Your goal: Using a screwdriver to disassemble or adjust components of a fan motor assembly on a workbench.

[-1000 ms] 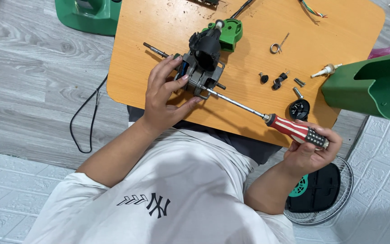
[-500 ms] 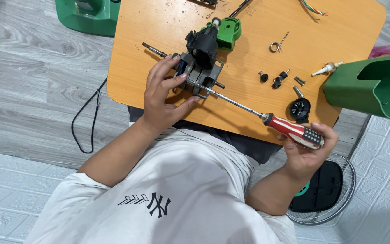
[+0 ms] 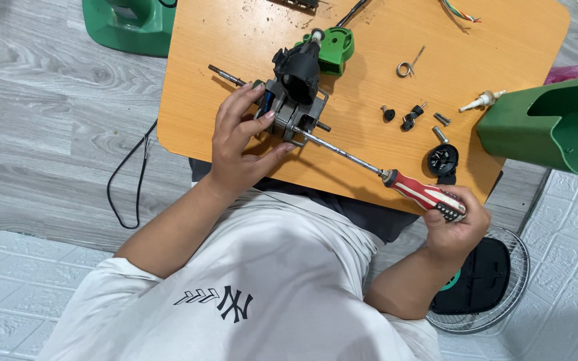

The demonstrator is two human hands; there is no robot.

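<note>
A small fan motor [image 3: 294, 100], grey metal with a black cap and a thin shaft sticking out to the left, lies on the orange table [image 3: 369, 53]. My left hand [image 3: 239, 144] grips its near side and steadies it. In my right hand [image 3: 456, 224] is a long screwdriver [image 3: 423, 194] with a red, white and black handle. Its steel shank runs up and left, and the tip is pressed into the motor's right side.
A green plastic piece [image 3: 336, 50] lies behind the motor. Loose screws [image 3: 441, 120], small black parts [image 3: 409, 119], a wire spring [image 3: 409, 65] and a round black knob [image 3: 443, 160] lie on the right. A green housing [image 3: 550, 127] overhangs the right edge; a fan grille [image 3: 503, 294] is below.
My right hand with the screwdriver handle has shifted slightly; the tip stays at the motor. The left hand keeps its hold.
</note>
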